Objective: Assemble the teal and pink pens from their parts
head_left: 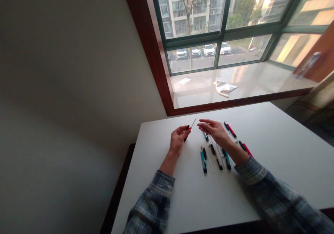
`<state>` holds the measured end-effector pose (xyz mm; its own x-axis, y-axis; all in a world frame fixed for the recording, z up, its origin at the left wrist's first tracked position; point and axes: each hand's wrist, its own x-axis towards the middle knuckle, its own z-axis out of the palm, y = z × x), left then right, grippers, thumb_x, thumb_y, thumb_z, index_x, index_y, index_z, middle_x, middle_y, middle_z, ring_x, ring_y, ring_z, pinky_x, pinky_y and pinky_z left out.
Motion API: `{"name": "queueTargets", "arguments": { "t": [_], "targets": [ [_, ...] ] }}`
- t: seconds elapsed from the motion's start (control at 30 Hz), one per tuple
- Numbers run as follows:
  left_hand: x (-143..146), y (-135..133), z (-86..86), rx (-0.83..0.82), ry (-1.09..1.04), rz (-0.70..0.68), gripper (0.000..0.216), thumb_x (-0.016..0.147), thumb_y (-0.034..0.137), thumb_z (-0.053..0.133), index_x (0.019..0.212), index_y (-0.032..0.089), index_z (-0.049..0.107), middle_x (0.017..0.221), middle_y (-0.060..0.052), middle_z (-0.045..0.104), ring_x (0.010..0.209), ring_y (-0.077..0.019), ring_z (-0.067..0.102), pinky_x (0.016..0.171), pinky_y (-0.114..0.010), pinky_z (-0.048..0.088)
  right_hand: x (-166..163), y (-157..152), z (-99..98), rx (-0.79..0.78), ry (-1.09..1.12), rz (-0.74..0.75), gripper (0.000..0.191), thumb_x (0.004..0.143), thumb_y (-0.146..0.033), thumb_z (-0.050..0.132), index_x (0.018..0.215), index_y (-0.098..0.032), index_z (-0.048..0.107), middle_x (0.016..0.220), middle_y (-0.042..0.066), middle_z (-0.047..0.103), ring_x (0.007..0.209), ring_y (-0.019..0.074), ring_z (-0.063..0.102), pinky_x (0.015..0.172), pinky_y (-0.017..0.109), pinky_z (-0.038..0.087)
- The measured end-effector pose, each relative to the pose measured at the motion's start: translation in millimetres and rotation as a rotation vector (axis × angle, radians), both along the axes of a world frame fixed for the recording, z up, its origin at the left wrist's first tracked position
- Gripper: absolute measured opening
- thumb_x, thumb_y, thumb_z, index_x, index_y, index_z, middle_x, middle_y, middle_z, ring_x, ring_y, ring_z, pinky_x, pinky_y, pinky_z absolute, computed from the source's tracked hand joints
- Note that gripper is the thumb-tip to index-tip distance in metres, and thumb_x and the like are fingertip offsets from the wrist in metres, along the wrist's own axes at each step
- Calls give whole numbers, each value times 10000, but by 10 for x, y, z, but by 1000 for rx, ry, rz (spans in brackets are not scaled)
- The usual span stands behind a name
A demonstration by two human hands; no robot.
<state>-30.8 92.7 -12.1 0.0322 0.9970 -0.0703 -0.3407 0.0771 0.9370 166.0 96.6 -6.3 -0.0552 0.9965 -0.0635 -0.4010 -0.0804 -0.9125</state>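
Note:
My left hand (177,140) is closed around a red-and-black pen barrel (186,137). From the top of that hand a thin rod like a pen refill (193,122) points up and to the right, and a short black piece shows by the fingertips. My right hand (212,130) hovers to the right of the rod, fingers stretched out and apart from it, with nothing visible in them. Beneath and around the right hand lie pen parts: a teal-and-black barrel (203,161), black pieces (213,149) and thin clear refills (210,161). Some are hidden by the right hand and forearm.
On the white table (156,140), red barrels (231,130) lie beyond my right forearm, with another red barrel (247,149) beside it. A window sill (198,91) behind the table bears a crumpled white wrapper (224,87). A grey wall stands at left.

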Motion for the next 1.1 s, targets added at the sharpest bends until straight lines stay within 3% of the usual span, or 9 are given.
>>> {"name": "queueTargets", "arguments": {
  "t": [0.2, 0.37, 0.67, 1.1],
  "targets": [
    [-4, 2, -8, -52, 61, -26, 386, 605, 286, 939, 952, 169, 815, 898, -71, 781, 757, -129, 630, 697, -243, 445, 141, 51, 78, 209, -244, -194, 363, 787, -499, 819, 951, -178, 775, 879, 85, 799, 806, 216, 760, 821, 385, 639],
    [-3, -15, 14, -59, 95, -48, 371, 594, 296, 940, 926, 176, 826, 889, -76, 791, 776, -145, 652, 722, -254, 460, 251, 63, 141, 403, -477, -302, 278, 826, -438, 791, 975, -203, 801, 985, 83, 798, 930, 246, 747, 925, 430, 604],
    [-7, -33, 37, -26, 165, -84, 371, 613, 330, 931, 935, 175, 832, 833, -79, 781, 702, -132, 613, 617, -244, 403, 242, 46, 169, 437, -461, -205, 360, 837, -407, 789, 1145, -226, 742, 980, 69, 783, 932, 234, 749, 883, 411, 618],
    [25, -64, 104, 1, 185, -100, 390, 604, 361, 932, 922, 159, 833, 697, -54, 731, 593, -114, 531, 561, -257, 341, 194, -19, 218, 422, -475, -115, 381, 839, -464, 771, 1138, -232, 728, 977, 75, 773, 966, 250, 739, 901, 425, 611]
  ]
}}
